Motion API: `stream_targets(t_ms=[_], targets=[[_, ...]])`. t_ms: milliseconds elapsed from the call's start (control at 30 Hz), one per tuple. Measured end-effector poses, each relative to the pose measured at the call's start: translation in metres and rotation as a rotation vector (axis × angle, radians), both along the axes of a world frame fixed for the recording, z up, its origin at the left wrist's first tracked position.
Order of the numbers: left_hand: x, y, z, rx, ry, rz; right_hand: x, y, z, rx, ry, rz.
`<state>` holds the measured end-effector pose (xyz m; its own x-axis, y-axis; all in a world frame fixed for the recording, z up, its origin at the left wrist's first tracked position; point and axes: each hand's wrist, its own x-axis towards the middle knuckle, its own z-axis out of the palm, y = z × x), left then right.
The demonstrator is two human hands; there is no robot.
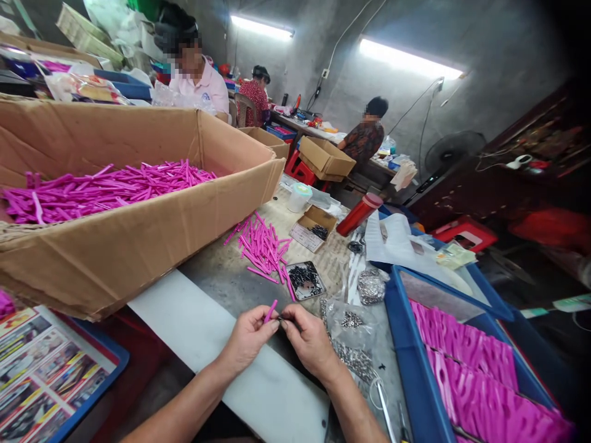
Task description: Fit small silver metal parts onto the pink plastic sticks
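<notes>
My left hand [252, 335] is closed in a pinch around a magenta plastic stick [271, 311], which points up and away from me. My right hand [307, 337] meets it fingertip to fingertip, pinching a small dark part whose shape is mostly hidden by the fingers. Just beyond the hands lies a shallow metal tray [318, 294] of small black parts [303, 277]. A loose pile of magenta sticks [264, 246] spreads on the table behind it, some touching the tray's edge.
A large cardboard box [221, 212] of magenta sticks stands at left. Bags of small metal parts [353, 326], a small carton [309, 237] and a red cylinder [360, 214] lie beyond. Blue bins [401, 344] hold magenta pieces at right. Several people sit farther back.
</notes>
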<state>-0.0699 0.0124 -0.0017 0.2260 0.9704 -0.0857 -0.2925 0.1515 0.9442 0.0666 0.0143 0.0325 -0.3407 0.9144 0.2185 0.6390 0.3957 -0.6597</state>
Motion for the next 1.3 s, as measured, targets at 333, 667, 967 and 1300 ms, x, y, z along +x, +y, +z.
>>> stream_targets(t_ms=[333, 667, 967, 1300], targets=[[-0.001, -0.002, -0.003, 0.102, 0.112, 0.038, 0.001, -0.004, -0.002, -0.092, 0.096, -0.017], [-0.001, 0.000, -0.004, 0.170, 0.183, 0.056, 0.004, -0.007, -0.018, -0.465, 0.590, -0.109], [0.000, 0.000, -0.005, 0.203, 0.207, 0.027, -0.012, -0.009, -0.024, -0.522, 0.745, -0.232], [-0.001, -0.001, -0.007, 0.252, 0.293, 0.035, 0.002, -0.007, -0.022, -0.422, 0.677, -0.248]])
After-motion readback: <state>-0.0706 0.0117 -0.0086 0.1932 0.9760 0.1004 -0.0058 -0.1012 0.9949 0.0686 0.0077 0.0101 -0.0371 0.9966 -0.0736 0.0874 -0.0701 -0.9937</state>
